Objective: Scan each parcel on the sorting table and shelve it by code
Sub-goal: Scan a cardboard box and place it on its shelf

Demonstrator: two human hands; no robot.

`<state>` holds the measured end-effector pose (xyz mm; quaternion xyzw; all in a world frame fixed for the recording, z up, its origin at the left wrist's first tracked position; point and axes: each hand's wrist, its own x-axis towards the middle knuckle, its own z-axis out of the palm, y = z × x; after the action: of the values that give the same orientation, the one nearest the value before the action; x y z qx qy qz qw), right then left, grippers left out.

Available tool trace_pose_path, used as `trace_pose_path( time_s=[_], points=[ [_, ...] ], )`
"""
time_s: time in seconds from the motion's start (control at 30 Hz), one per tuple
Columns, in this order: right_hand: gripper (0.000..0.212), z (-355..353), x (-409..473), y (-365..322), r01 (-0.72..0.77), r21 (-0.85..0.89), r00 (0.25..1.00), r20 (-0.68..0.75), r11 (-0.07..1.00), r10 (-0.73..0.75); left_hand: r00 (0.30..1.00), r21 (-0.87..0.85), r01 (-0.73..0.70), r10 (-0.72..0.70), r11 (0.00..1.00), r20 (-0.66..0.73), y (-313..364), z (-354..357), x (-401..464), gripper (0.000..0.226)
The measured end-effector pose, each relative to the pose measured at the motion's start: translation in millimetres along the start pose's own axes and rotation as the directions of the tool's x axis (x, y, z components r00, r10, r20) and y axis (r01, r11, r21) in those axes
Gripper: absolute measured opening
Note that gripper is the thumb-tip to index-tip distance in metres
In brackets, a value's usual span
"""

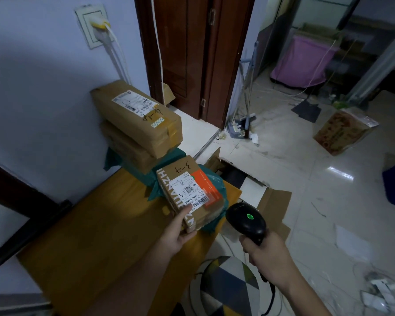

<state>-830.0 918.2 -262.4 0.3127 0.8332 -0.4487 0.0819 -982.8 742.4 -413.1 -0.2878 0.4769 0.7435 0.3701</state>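
Left hand (177, 236) grips the near corner of the small parcel (188, 192), thumb on top by the barcode label (189, 192); parcel sits tilted on a green poly bag (214, 181) at the far right end of the sorting table (96, 236). Right hand (267, 258) is wrapped round the scanner (245, 221) handle, head just beside the parcel, green LED lit. To scan well: keep the thumb off the barcode, angle the label toward the scanner window, hold both steady. "3-24" is handwritten on top, probably the shelf code. Edges: parcel is near the table's right edge, with an open carton (249, 185) on the floor below, so a slip likely lands there. 2 bigger parcels (137, 115) stacked behind, near the wall. Open room is the bare tabletop to the left.
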Motion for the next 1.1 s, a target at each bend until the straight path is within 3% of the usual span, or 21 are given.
trace_pose_path(
  time_s=[0.2,0.47,0.63,0.73,0.93,1.1],
  points=[
    [0.008,-7,-36,9,0.132,-0.009,0.987,0.088,0.991,-0.131,0.994,0.029,-0.088,0.089,0.996,-0.068,-36,-19,-46,0.083],
    [0.012,-18,-118,62,0.356,-0.032,0.892,0.308,0.934,-0.330,0.928,0.016,-0.354,0.354,0.935,-0.116,-135,-56,-157,0.088],
    [0.014,-15,-181,83,0.472,-0.010,0.787,0.456,0.881,-0.417,0.871,0.048,-0.396,0.392,0.917,-0.297,-213,-89,-239,0.075],
    [0.022,-2,-217,84,0.506,0.007,0.720,0.546,0.862,-0.428,0.857,0.019,-0.418,0.401,0.908,-0.324,-248,-107,-287,0.070],
    [0.014,38,-292,85,0.637,0.076,0.563,0.634,0.767,-0.530,0.810,0.076,-0.445,0.438,0.892,-0.390,-309,-156,-375,0.054],
    [0.005,91,-368,85,0.666,0.113,0.433,0.747,0.737,-0.505,0.756,0.049,-0.494,0.457,0.868,-0.468,-365,-225,-444,0.035]
  ],
)
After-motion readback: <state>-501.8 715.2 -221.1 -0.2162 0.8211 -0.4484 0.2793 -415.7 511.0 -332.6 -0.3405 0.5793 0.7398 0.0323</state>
